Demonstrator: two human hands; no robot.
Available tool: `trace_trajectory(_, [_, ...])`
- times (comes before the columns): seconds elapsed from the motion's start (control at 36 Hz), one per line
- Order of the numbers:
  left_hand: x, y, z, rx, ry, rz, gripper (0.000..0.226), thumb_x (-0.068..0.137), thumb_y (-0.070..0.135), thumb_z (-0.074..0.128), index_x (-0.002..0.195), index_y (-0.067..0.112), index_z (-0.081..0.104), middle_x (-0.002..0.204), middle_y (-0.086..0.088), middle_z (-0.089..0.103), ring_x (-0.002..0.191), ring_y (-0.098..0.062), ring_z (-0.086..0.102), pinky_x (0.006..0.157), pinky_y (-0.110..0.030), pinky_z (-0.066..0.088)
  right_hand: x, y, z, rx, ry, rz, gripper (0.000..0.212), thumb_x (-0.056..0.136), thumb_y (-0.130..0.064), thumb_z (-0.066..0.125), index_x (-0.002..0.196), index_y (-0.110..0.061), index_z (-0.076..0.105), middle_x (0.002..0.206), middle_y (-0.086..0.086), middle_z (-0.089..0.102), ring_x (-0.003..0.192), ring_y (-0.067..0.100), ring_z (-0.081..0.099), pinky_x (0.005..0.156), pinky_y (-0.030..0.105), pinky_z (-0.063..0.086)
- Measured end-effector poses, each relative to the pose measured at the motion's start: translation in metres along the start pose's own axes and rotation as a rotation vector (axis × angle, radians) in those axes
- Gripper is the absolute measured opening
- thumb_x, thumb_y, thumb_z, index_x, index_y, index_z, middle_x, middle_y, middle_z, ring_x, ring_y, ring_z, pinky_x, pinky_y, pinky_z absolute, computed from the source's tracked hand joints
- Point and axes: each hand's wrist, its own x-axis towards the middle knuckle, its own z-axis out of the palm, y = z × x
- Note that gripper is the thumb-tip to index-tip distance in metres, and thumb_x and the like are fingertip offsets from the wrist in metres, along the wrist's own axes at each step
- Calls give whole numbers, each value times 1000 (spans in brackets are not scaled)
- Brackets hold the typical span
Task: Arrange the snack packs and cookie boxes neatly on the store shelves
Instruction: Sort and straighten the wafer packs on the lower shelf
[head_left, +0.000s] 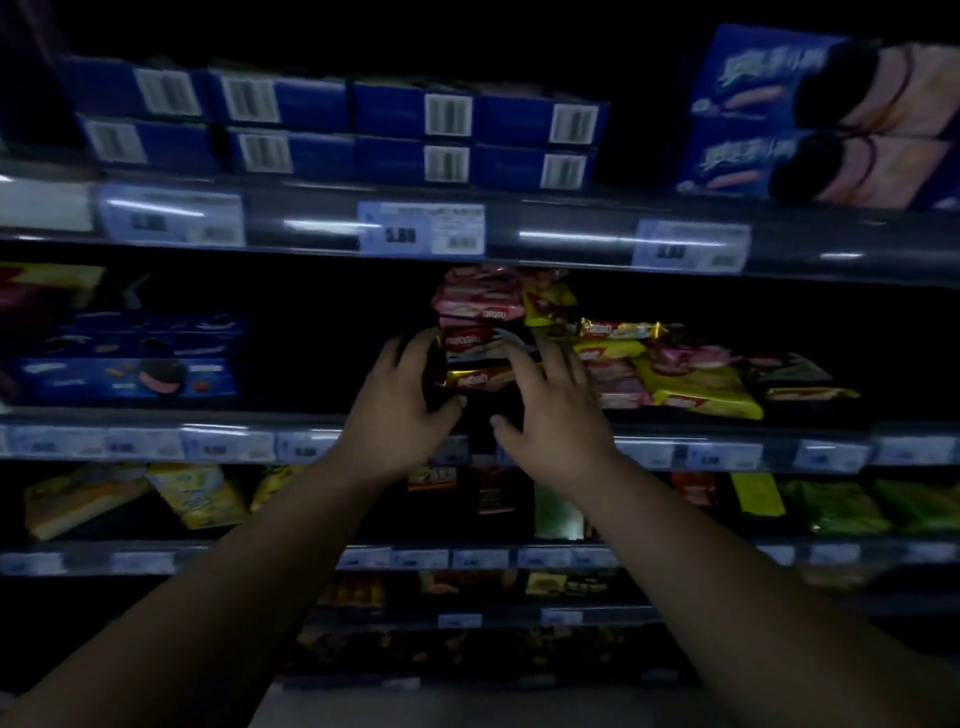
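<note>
Reaching to the middle shelf (130, 415), both hands meet a pile of packs (480, 332) near its front edge. The left hand (405, 400) bends its fingers round the pile's left side, with the thumb under it. The right hand (550, 410) lays spread fingers on the front. Blue boxes (130, 374) sit near the shelf's left end.

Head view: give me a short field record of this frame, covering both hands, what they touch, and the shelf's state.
left hand: cupped against left side of stacked red, pink and gold foil wafer packs; grip unclear
right hand: fingers spread on the stack's front
right of stack: yellow and pink foil packs lying in a loose heap
upper shelf: blue cardboard cookie boxes in two-high rows
lighting: dim, blurred
</note>
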Motion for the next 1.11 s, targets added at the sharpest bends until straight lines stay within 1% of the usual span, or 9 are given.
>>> trace_trajectory(0.14, [33, -12, 14, -203, -65, -247, 73, 77, 49, 71, 140, 32, 39, 128, 3, 56, 122, -17, 54, 103, -36, 46, 28, 4, 10, -39, -16, -14, 82, 84, -54, 59, 152, -31, 21, 155, 13, 28, 143, 36, 17, 117, 52, 14])
trace_trajectory(0.25, [49, -18, 20, -316, -157, -405, 47, 87, 42, 68, 128, 26, 54, 114, 7, 65, 103, -13, 63, 95, -34, 51, 45, 2, 24, -88, -111, 107, 88, 85, -61, 53, 154, -33, 7, 160, 22, 14, 147, 42, 0, 117, 58, -4])
trace_trajectory(0.33, [54, -21, 26, -286, -118, -396, 35, 88, 37, 67, 118, 22, 62, 107, 4, 69, 98, -14, 66, 91, -33, 53, 44, 0, 32, -63, -103, 129, 79, 85, -57, 55, 151, -35, 19, 158, 21, 20, 147, 42, -2, 115, 60, -9])
trace_trajectory(0.5, [52, -23, 34, -391, -37, -432, 29, 85, 19, 73, 110, 25, 60, 102, 3, 66, 97, -16, 66, 93, -38, 53, 36, 8, 39, 64, 70, 84, 65, 80, -39, 67, 140, -35, 42, 140, 13, 44, 139, 36, 26, 116, 59, 5])
trace_trajectory(0.67, [43, -9, 26, -586, 83, -410, 34, 85, 5, 71, 114, 18, 58, 111, -3, 66, 107, -21, 64, 91, -36, 55, 32, 5, 36, 309, 141, 92, 56, 85, -31, 67, 135, -31, 42, 131, 5, 53, 128, 29, 40, 114, 56, 16])
trace_trajectory(0.75, [40, -3, 20, -680, 115, -362, 34, 84, 0, 71, 110, 19, 59, 112, -4, 65, 109, -21, 64, 85, -33, 56, 26, 7, 26, 658, 217, 138, 53, 88, -23, 69, 133, -30, 44, 135, 0, 49, 125, 20, 42, 102, 39, 40])
trace_trajectory(0.83, [37, 10, 22, -701, 135, -285, 38, 83, 0, 72, 100, 31, 57, 115, -3, 65, 108, -17, 64, 87, -37, 55, 20, 11, 12, 759, 314, 150, 53, 87, -16, 71, 133, -25, 46, 134, -5, 46, 122, 8, 41, 93, 23, 39])
trace_trajectory(1.0, [43, 55, 52, -735, 24, -190, 41, 84, -4, 69, 104, 28, 52, 106, 6, 64, 97, -4, 63, 83, -37, 56, 3, 46, -6, 636, 490, 188, 59, 79, -19, 77, 129, -23, 48, 135, -2, 47, 128, 16, 38, 100, 41, 44])
trace_trajectory(1.11, [49, 90, 87, -720, -69, -115, 45, 82, -5, 71, 103, 30, 53, 105, 6, 64, 97, -3, 62, 85, -24, 51, -20, 88, -18, 437, 534, 228, 67, 71, -31, 81, 128, -23, 47, 137, 3, 43, 130, 25, 33, 101, 46, 41])
